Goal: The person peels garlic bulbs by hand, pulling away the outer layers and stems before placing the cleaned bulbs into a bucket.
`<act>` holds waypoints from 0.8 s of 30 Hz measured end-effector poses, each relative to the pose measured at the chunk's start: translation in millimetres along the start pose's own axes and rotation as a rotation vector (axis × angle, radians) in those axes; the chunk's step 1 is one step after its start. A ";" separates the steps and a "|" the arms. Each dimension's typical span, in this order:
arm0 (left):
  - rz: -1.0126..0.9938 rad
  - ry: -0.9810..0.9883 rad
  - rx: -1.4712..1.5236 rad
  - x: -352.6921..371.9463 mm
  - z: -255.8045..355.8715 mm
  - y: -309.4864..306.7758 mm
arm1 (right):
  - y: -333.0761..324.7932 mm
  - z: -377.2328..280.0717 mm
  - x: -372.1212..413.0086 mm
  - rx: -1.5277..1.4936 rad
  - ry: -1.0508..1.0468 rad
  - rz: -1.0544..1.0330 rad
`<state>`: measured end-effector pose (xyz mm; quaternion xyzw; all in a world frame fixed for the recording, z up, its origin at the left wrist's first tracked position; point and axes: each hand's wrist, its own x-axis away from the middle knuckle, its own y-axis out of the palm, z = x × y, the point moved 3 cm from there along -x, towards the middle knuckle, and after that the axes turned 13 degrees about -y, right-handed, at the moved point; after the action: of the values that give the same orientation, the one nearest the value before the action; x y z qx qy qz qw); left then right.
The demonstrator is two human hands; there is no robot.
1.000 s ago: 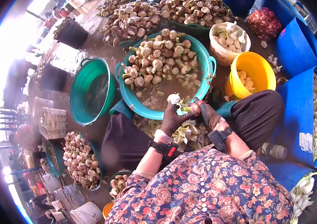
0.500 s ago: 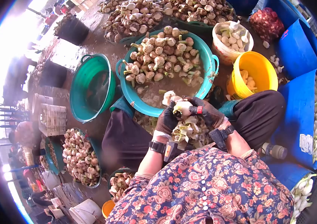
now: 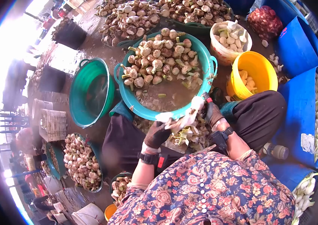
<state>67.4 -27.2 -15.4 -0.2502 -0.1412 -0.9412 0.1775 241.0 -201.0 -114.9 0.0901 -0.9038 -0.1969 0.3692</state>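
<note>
My right hand [image 3: 212, 111], in a dark glove, is closed around a whitish garlic bulb [image 3: 197, 102], which is smeared by motion. My left hand [image 3: 156, 134], also gloved, is closed at the lower left, with pale garlic peel [image 3: 179, 122] stretching from its fingers toward the bulb. Below both hands, loose peelings [image 3: 189, 135] lie heaped between my knees. Just beyond is a turquoise tub [image 3: 126, 98] with unpeeled garlic bulbs [image 3: 156, 56] piled at its far side and scraps at the near side.
A yellow bucket [image 3: 258, 63] and a white bucket [image 3: 219, 50] with peeled garlic stand at right. Blue barrels [image 3: 296, 108] line the right edge. A green tub [image 3: 77, 93] stands left. More garlic heaps [image 3: 82, 161] lie left and at the back.
My hands have moved apart, the left down and to the left, the right slightly to the right. The garlic bulb has gone with the right hand, and peel now stretches between them.
</note>
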 end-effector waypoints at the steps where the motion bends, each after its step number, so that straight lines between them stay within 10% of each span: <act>1: -0.062 -0.081 0.077 2.6 -4.5 -8.4 | -4.9 1.6 -3.6 -0.080 0.050 0.008; 4: -0.243 -0.326 0.311 3.4 -14.3 -48.7 | -7.2 -0.3 -11.3 -0.217 0.177 -0.041; 6: -0.439 -0.366 -0.689 3.6 30.3 -10.8 | 3.9 -5.8 -6.4 -0.133 0.096 0.056; 8: -0.212 -0.252 -1.590 -17.5 19.8 -14.6 | 9.6 -12.8 3.6 0.002 -0.024 0.107; 11: 0.185 -0.304 -1.427 -67.7 21.4 -12.8 | 16.5 -30.5 14.7 0.265 -0.112 0.103; 15: 0.207 -0.063 -1.120 -162.7 1.3 8.1 | 11.4 -40.5 -1.6 0.018 -0.041 0.063; 18: 0.272 -0.011 -1.065 -229.8 4.5 42.3 | 28.3 -112.1 12.7 -0.772 -0.120 -0.224; 21: 0.247 -0.114 -1.176 -275.0 11.4 86.0 | 26.9 -161.7 20.5 -0.838 -0.292 -0.418; 24: 0.154 -0.278 -1.273 -318.0 10.1 110.2 | 1.7 -110.3 -10.7 -0.642 -0.115 -0.183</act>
<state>374.5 -38.7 -153.2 -0.4349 0.4403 -0.7844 0.0417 326.1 -228.0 -49.3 0.0385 -0.8032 -0.5086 0.3079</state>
